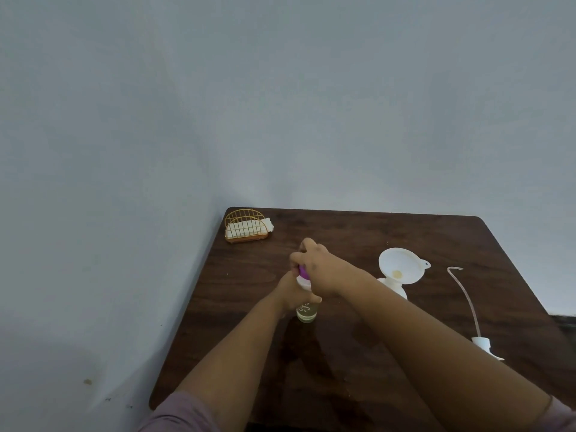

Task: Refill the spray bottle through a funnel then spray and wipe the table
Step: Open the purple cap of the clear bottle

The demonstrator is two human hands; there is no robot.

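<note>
A clear refill bottle [307,313] with pale yellow liquid stands near the middle of the dark wooden table [374,232]. My left hand [293,296] is wrapped around its body. My right hand [318,266] grips its purple cap [303,272] from above. To the right, a white funnel [402,266] sits tilted in the neck of the white spray bottle [394,289]. The spray head [483,342] lies on the table at the right with its long dip tube [464,294] pointing away from me.
A gold wire holder [246,227] with white napkins stands at the table's back left corner. A grey wall runs behind the table and along its left side. The table's right edge is near the spray head.
</note>
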